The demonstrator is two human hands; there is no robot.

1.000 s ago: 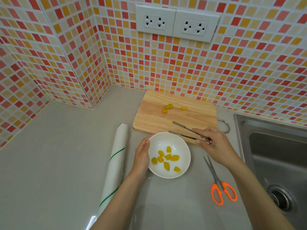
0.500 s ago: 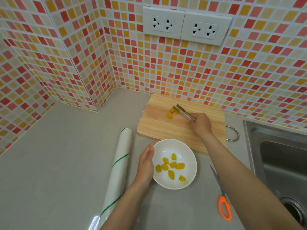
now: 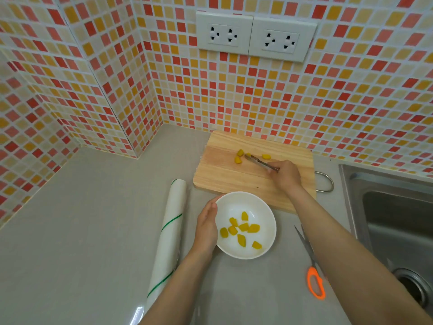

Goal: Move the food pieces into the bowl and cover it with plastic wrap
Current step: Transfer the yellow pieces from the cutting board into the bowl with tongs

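A white bowl [image 3: 262,207] sits on the grey counter and holds several yellow food pieces [image 3: 243,227]. My left hand [image 3: 206,226] rests against the bowl's left rim. Behind it lies a wooden cutting board [image 3: 218,174] with three yellow pieces [image 3: 238,159] near its far middle. My right hand [image 3: 284,175] is over the board, gripping metal tongs [image 3: 259,161]. The tong tips are pinched around a small yellow piece between the other pieces. A roll of plastic wrap [image 3: 168,231] lies to the left of the bowl.
Orange-handled scissors [image 3: 312,266] lie right of the bowl, partly under my right forearm. A steel sink [image 3: 393,221] is at the right edge. A tiled wall with two socket plates [image 3: 255,38] rises right behind the board; the wall's corner juts out at the left.
My right hand carried the tongs from above the bowl out to the pieces on the board, and the tips now pinch one piece. My left hand stayed on the bowl.
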